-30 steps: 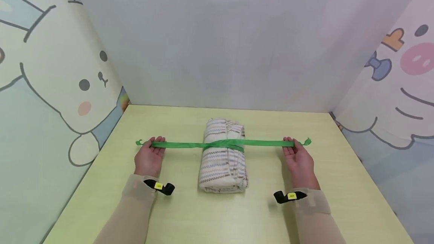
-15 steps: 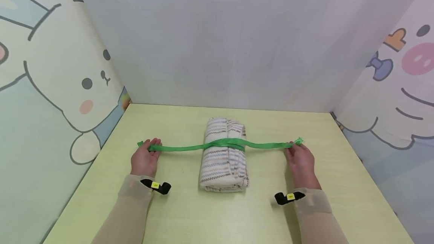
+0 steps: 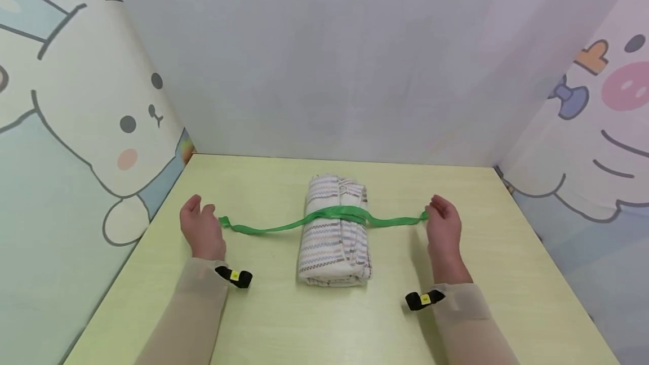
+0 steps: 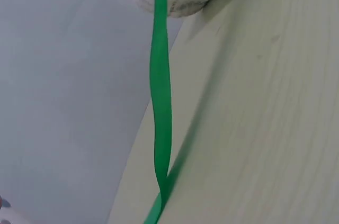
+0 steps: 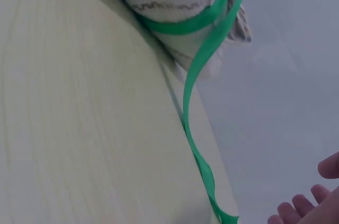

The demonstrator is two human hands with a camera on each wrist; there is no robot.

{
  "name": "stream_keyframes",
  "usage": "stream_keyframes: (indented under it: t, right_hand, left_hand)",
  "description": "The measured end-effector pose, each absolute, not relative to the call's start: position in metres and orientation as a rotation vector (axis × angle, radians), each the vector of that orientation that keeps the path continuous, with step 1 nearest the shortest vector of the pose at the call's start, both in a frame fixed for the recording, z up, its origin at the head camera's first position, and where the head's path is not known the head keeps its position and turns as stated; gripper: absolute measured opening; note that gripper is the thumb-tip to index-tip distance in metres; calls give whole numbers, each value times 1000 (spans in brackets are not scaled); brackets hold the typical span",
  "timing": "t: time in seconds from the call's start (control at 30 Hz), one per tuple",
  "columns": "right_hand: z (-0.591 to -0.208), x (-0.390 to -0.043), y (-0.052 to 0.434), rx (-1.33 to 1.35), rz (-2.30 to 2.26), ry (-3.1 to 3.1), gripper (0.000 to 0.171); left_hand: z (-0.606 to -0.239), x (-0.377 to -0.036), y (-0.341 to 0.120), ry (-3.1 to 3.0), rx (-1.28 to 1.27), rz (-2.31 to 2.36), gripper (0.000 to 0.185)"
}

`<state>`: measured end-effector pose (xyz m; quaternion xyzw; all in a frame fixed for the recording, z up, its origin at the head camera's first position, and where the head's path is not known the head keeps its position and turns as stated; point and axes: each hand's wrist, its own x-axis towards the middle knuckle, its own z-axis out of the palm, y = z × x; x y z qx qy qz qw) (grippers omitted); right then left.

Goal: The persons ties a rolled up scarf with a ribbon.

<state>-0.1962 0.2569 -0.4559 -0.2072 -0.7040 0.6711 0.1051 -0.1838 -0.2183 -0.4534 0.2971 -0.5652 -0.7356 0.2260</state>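
My left hand rests on its outer edge on the table, palm turned inward, fingers relaxed and loosely spread, holding nothing; the near end of the green ribbon lies just beside it, not touching as far as I can tell. My right hand stands the same way on the other side, fingers straight and slack, with the ribbon's far end right at my fingertips; whether they touch it I cannot tell. Both forearms run forward in thin beige sleeves, each with a black band and yellow tag at the wrist.

The ribbon is flat, glossy and narrow, sagging limp to the table on both sides and twisting along its length. It is knotted around the middle of the rolled cloth, a soft, thick bundle of pale woven fabric with fine coloured zigzag stripes, lying at the table's centre between my hands. The table is smooth, pale yellow-green wood grain.
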Motion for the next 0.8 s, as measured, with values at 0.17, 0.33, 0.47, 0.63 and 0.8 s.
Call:
stream_keyframes:
  t: [0.17, 0.33, 0.47, 0.63, 0.8]
  right_hand:
    - [-453, -197, 229, -280, 1913, -2340, 41]
    - [-454, -198, 203, 46, 1783, -2595, 40]
    - [-454, -204, 189, 243, 1669, -2692, 36]
    - [-454, -212, 179, 431, 1577, -2775, 30]
    - [-454, -220, 177, 511, 1541, -2830, 21]
  left_hand:
    - [-445, -183, -185, -1881, 428, -1974, 36]
    - [-444, -182, -149, -2338, -119, -1802, 30]
    - [-444, -182, -127, -2708, -456, -1455, 30]
    - [-446, -188, -109, -2852, -664, -1077, 23]
    - [-448, -194, -102, -2818, -709, -960, 8]
